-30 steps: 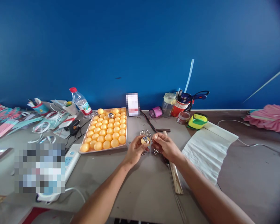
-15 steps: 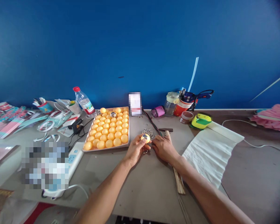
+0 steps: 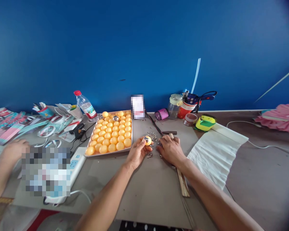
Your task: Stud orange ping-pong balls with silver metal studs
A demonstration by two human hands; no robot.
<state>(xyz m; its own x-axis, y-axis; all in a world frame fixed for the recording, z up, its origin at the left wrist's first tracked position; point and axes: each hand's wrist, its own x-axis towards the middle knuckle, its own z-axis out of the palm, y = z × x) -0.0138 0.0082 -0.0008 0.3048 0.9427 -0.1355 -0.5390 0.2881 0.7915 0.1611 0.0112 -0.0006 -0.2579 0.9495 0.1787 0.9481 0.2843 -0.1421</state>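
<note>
My left hand (image 3: 137,153) holds an orange ball (image 3: 147,140), about the size of a table tennis ball, between thumb and fingers. Dark and silvery bits cover part of its top. Just beyond lies a small heap of shiny silver pieces (image 3: 153,136), with a few more (image 3: 149,155) on the table below the ball. My right hand (image 3: 171,150) rests palm down beside the heap, fingers bent and apart at the scattered pieces. Beneath it lies a hammer, its dark head (image 3: 170,132) behind the hand and its wooden handle (image 3: 183,184) emerging near the wrist.
Left of my hands stands a white tray (image 3: 108,153) of orange balls, one silver-covered ball (image 3: 116,118) among them. A bottle (image 3: 87,107), power strip (image 3: 77,162) and cables lie further left, with another person's hand (image 3: 14,150). White cloth (image 3: 216,152) and a yellow-green roll (image 3: 205,123) lie right.
My right hand's fingers have spread a little and sit slightly apart from my left hand. The ball stays in my left hand. Another person's hand has come in at the left.
</note>
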